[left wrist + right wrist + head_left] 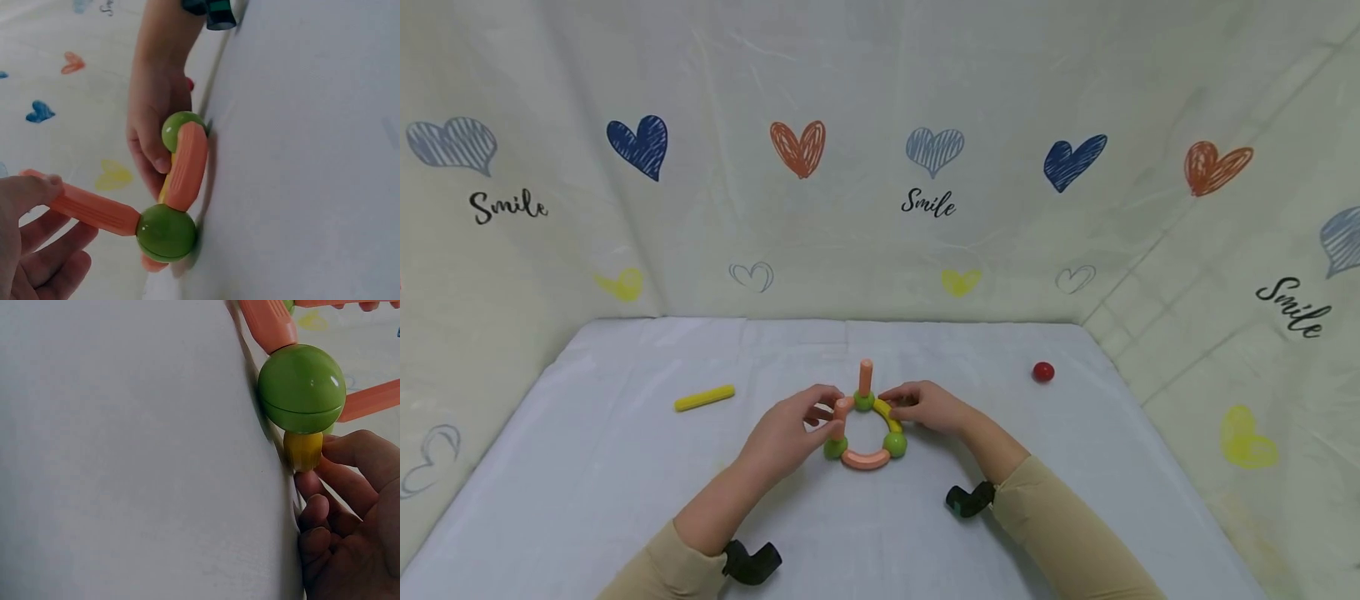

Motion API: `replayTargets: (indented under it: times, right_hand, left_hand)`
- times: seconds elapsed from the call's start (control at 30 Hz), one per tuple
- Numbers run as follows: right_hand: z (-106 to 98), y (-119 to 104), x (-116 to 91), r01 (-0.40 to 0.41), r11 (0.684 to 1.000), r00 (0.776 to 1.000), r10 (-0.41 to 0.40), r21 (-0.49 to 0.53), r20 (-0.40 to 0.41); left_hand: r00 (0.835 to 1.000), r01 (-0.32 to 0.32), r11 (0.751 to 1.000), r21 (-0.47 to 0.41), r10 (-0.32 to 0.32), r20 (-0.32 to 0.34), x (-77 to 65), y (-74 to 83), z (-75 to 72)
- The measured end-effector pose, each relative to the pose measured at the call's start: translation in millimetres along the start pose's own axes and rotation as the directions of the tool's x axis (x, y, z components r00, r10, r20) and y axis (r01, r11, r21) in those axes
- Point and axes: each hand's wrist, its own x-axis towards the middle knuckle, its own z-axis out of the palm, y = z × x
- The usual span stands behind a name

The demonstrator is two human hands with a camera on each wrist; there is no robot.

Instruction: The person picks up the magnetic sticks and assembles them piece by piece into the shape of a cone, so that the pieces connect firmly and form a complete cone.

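The left hand (790, 429) pinches the left rod (840, 419), an orange piece standing on the left ball (835, 449). The right hand (931, 405) pinches the yellow curve (890, 417) between thumb and fingers, low beside the cloth. That curve runs from the rear ball (864, 402) to the right ball (895, 444), both green. An orange front curve (866, 460) links the right ball to the left one, and an upright rear rod (866, 377) rises from the rear ball. These joined pieces sit mid-cloth, between the hands. In the head view, the left fingers and rod partly block the left rear side.

Farther out, a yellow stick (704, 397) lies well left and a red ball (1043, 372) well right on the white cloth (587, 467). Behind hangs a heart-printed sheet (865, 242).

Both forearms reach in from the near corners, slanting inward; the right palm faces the joined pieces, its lower fingers curled close to the cloth.
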Motion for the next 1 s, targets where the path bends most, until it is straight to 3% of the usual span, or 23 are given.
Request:
replayTargets:
  times: [0.1,0.43,0.7,0.87,1.0]
  right_hand:
    - [-1,-1,1,0.003,1.0,1.0,-0.003,-0.002,0.002]
    - [-1,-1,2,0.01,1.0,1.0,-0.01,-0.012,0.007]
    - [-1,-3,-1,0.015,1.0,1.0,-0.015,-0.009,0.004]
    - [0,-2,-1,-0.008,1.0,1.0,0.008,-0.018,-0.005]
    - [0,-3,-1,-0.008,1.0,1.0,0.008,-0.015,-0.008]
  left_hand:
    - [1.0,-0.013,1.0,0.014,0.013,0.015,0.0,-5.0,1.8]
    - [1.0,-0.008,0.998,0.062,0.009,-0.022,-3.0,-11.6,-6.5]
    - [0.997,0.082,0.993,0.083,-0.082,0.003,-8.4,-24.3,-5.3]
    - [0.988,0.134,0.985,0.108,-0.142,0.066,-9.1,-31.3,1.2]
    - [0.982,0.142,0.98,0.142,-0.157,0.104,-6.9,-37.1,9.1]
